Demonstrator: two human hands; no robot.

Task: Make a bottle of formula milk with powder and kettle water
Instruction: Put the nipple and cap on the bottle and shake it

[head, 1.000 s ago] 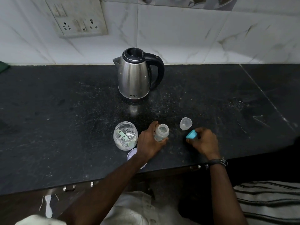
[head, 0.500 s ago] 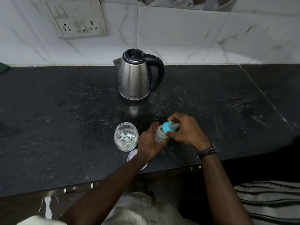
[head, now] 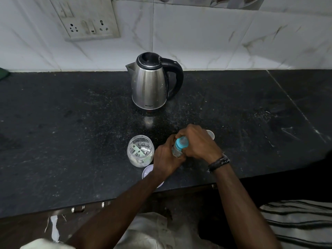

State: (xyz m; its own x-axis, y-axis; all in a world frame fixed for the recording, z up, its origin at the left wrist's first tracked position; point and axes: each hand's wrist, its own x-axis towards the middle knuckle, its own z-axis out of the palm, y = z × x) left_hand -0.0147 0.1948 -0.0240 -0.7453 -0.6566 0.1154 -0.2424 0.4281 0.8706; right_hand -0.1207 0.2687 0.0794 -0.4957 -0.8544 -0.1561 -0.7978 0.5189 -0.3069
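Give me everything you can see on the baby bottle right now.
The baby bottle is small, clear plastic, tilted slightly, on the black counter right of the open powder jar. A teal collar with a translucent teat sits on its neck. The left hand wraps the body; the right hand grips the collar from above. Contents are hidden by the fingers.

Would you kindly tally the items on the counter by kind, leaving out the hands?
Kettle: 1
Baby bottle, with blue teat ring: 1
Open powder jar with green scoop inside: 1
Jar lid: 1
Clear bottle cap: 1
Total: 5
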